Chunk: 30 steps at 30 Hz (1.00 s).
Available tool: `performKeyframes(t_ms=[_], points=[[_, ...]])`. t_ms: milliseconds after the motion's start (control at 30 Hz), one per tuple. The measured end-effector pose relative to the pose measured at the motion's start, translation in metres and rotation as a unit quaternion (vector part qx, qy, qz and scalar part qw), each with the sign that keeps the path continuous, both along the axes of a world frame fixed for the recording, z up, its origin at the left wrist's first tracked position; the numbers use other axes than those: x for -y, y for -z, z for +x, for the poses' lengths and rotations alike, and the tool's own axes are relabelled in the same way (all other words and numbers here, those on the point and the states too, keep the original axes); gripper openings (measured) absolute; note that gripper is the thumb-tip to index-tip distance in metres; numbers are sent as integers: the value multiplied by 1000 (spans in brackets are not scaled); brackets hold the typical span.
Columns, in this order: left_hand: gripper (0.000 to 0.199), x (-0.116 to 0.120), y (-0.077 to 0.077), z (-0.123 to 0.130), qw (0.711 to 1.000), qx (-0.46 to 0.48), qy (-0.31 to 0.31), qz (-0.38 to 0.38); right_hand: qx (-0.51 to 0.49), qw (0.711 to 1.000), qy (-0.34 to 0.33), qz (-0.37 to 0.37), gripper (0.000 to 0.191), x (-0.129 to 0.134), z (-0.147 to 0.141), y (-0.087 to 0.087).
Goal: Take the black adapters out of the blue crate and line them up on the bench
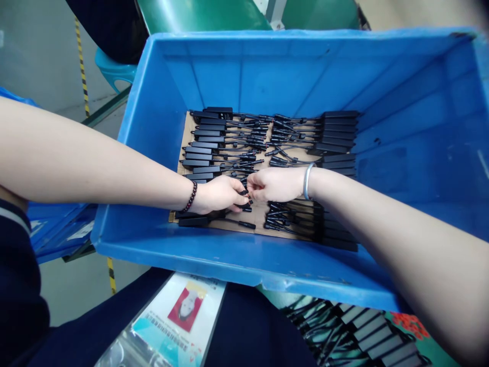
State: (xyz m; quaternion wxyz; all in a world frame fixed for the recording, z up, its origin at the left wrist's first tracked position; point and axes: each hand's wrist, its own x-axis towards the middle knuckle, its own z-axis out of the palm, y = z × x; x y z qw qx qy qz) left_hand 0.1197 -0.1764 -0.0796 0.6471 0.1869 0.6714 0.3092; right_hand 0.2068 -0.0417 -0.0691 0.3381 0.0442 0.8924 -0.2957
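Over the middle of a deep blue crate [260, 255], my left hand [219, 196] is closed, thumb and fingers pinching a black cable plug [243, 192]. My right hand [277, 184] meets it from the right with its fingertips pressed together; whatever is between them is too small to make out. Beneath both hands, black box-shaped adapters with short cables lie in two columns, a left column [202, 150] and a right column [340, 132]. Their cables point inward to the middle. A cardboard sheet [260, 224] shows under them. One adapter [193, 222] lies nearest the crate's front wall.
More black adapters [372, 331] lie in a pile below the crate at lower right, beside small orange-red pieces [410, 325]. An ID badge [179, 316] hangs in front of my lap. Behind the crate are a green surface [206, 15] and a blue stool [114, 69].
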Motion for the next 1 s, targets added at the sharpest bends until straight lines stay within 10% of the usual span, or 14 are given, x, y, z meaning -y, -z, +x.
performKeyframes(t_ms=[567,1000], points=[[11,2,7,-3,995,-57,84,17,79,948,213,-225,5,-19,5,-1],[8,2,4,1,983,-116,142,17,-13,976,178,-122,16,-26,4,-3]])
